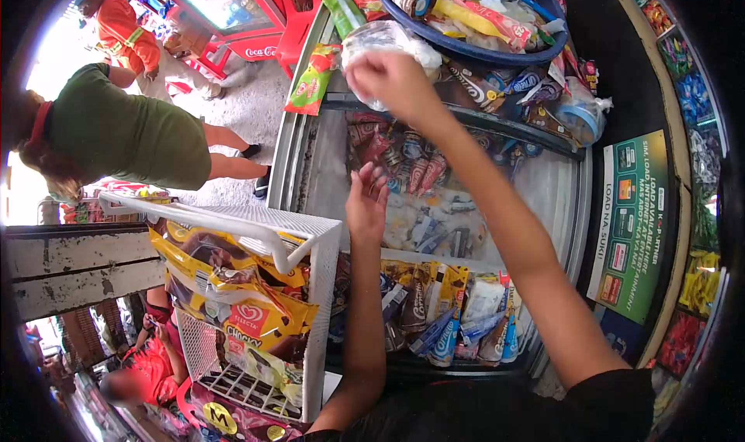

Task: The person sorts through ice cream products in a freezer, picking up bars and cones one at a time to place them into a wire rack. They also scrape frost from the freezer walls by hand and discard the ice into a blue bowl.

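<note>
My left hand (367,205) hovers above the freezer's glass lid (431,213), palm up, with loosely bent fingers apart and nothing in them. Higher up, my right hand (392,85) is in front of a white and clear plastic bag (384,38) at the freezer's far side. Its fingers are curled in, and whether they pinch anything is hidden. Beside it lies a green and red ice cream pack (310,81). Under the glass are several wrapped ice creams. Nearer me, Cornetto cones (442,337) and other packs fill the open part of the freezer (559,318).
A blue basin (497,54) full of ice creams stands at the far end. On the left, a white wire basket (326,287) holds yellow Selecta packs (240,294). A person in a green top (128,131) stands beyond it. A green sign (632,225) is at right.
</note>
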{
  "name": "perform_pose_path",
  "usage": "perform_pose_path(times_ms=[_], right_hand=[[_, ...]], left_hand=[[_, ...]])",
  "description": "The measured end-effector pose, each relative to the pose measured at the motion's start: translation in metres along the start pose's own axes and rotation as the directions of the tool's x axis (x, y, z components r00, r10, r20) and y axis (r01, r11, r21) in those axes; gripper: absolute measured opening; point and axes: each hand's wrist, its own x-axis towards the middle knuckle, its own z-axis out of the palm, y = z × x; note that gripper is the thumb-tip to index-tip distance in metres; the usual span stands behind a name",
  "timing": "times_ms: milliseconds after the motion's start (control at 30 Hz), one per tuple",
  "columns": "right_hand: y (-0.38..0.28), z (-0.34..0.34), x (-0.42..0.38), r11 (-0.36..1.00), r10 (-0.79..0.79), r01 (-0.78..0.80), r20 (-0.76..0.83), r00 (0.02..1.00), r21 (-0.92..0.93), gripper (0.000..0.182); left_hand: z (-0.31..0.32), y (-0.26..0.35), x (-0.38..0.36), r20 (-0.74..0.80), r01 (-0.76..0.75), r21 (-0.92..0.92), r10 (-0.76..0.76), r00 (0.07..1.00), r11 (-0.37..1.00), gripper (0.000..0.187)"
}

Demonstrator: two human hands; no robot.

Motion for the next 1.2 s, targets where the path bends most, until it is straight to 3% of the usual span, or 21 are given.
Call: perform_pose_path(times_ms=[67, 167, 233, 267, 300, 333, 367, 433, 467, 533, 600, 733, 767, 833, 867, 900, 933, 967, 1033, 1133, 1200], right_hand=[[-0.014, 0.019, -0.075, 0.993, -0.013, -0.005, -0.164, 0.986, -0.115, 0.023], [0.054, 0.038, -0.159, 0.951, -0.311, 0.311, 0.019, 0.950, -0.003, 0.035], [0.103, 0.021, -0.198, 0.992, -0.072, 0.081, 0.094, 0.993, -0.097, 0.045], [0.121, 0.009, -0.208, 0.943, 0.331, -0.329, 0.066, 0.941, -0.045, 0.046], [0.140, -0.006, -0.222, 0.728, 0.684, -0.686, 0.049, 0.728, 0.020, 0.048], [0.186, -0.025, -0.246, 0.758, 0.649, -0.638, 0.065, 0.758, -0.136, 0.050], [0.220, -0.047, -0.262, 0.773, 0.610, -0.565, 0.093, 0.787, -0.290, 0.052], [0.192, -0.079, -0.277, 0.793, 0.574, -0.608, -0.306, 0.759, -0.021, 0.063], [0.165, -0.089, -0.274, 0.791, 0.577, -0.612, -0.309, 0.756, -0.018, 0.063], [0.112, -0.102, -0.267, 0.695, 0.719, -0.386, -0.586, 0.373, 0.607, 0.070], [0.141, -0.043, -0.268, 0.664, 0.726, -0.363, -0.448, 0.522, 0.654, 0.073], [0.092, -0.054, -0.264, 0.478, 0.813, -0.586, -0.077, 0.576, 0.654, 0.064], [0.122, -0.085, -0.280, 0.425, 0.834, -0.712, 0.063, 0.547, 0.559, 0.053], [0.175, -0.156, -0.327, 0.525, 0.717, -0.641, 0.115, 0.688, 0.560, 0.049], [0.164, -0.159, -0.328, 0.518, 0.725, -0.645, 0.111, 0.679, 0.561, 0.049], [0.142, -0.158, -0.323, 0.558, 0.810, -0.532, -0.278, 0.516, 0.637, 0.044], [0.128, -0.148, -0.315, 0.634, 0.768, -0.412, -0.597, 0.234, 0.655, 0.040], [0.134, -0.115, -0.310, 0.702, 0.712, -0.304, -0.635, 0.301, 0.644, 0.045], [0.125, -0.053, -0.288, 0.620, 0.780, -0.311, -0.520, 0.349, 0.721, 0.047], [0.118, -0.028, -0.276, 0.436, 0.858, -0.343, -0.270, 0.437, 0.832, 0.052], [0.122, -0.075, -0.285, 0.542, 0.813, -0.741, -0.023, 0.582, 0.397, 0.046]], left_hand=[[0.008, -0.004, -0.002, 0.125, 0.047, -0.070, -0.038, 0.991, 0.996, 0.038], [-0.027, -0.048, 0.021, 0.333, 0.028, 0.026, -0.035, 0.942, 0.999, 0.050], [-0.069, -0.086, 0.029, 0.524, -0.180, 0.307, -0.008, 0.852, 0.935, 0.059], [-0.055, -0.083, 0.017, 0.529, -0.178, 0.300, -0.008, 0.849, 0.937, 0.059], [-0.032, -0.075, -0.008, 0.353, 0.204, 0.175, -0.255, 0.900, 0.963, 0.054], [-0.021, -0.071, -0.027, 0.204, 0.542, -0.017, -0.528, 0.825, 0.840, 0.049], [-0.023, -0.075, -0.032, 0.040, 0.516, 0.086, -0.521, 0.853, 0.852, 0.056], [-0.038, -0.066, -0.032, -0.056, 0.377, 0.268, -0.376, 0.925, 0.887, 0.061], [-0.044, -0.064, -0.032, -0.123, 0.231, 0.453, -0.197, 0.973, 0.861, 0.066], [-0.034, -0.083, -0.028, -0.087, 0.092, 0.572, -0.052, 0.995, 0.815, 0.071], [-0.015, -0.106, -0.026, -0.028, -0.052, 0.675, 0.095, 0.995, 0.736, 0.076], [0.044, -0.145, -0.054, 0.168, -0.001, 0.864, -0.286, 0.944, 0.503, 0.073], [0.039, -0.113, -0.047, 0.057, 0.221, 0.903, -0.612, 0.788, 0.369, 0.068], [-0.035, -0.079, 0.023, 0.324, -0.164, 0.944, -0.700, 0.637, 0.287, 0.065], [-0.042, -0.059, 0.023, 0.273, -0.087, 0.924, -0.480, 0.834, 0.373, 0.066], [-0.045, -0.048, 0.017, 0.158, -0.035, 0.885, -0.230, 0.960, 0.464, 0.066], [-0.045, -0.048, 0.016, 0.153, -0.029, 0.888, -0.235, 0.960, 0.460, 0.066], [-0.037, -0.067, 0.011, 0.146, -0.003, 0.890, -0.278, 0.949, 0.457, 0.065], [0.004, -0.156, -0.011, 0.125, 0.055, 0.892, -0.361, 0.924, 0.449, 0.063], [0.000, -0.144, -0.011, 0.095, 0.144, 0.890, -0.483, 0.870, 0.434, 0.060], [-0.024, -0.135, 0.013, 0.097, 0.029, 0.976, -0.549, 0.830, 0.215, 0.054]])
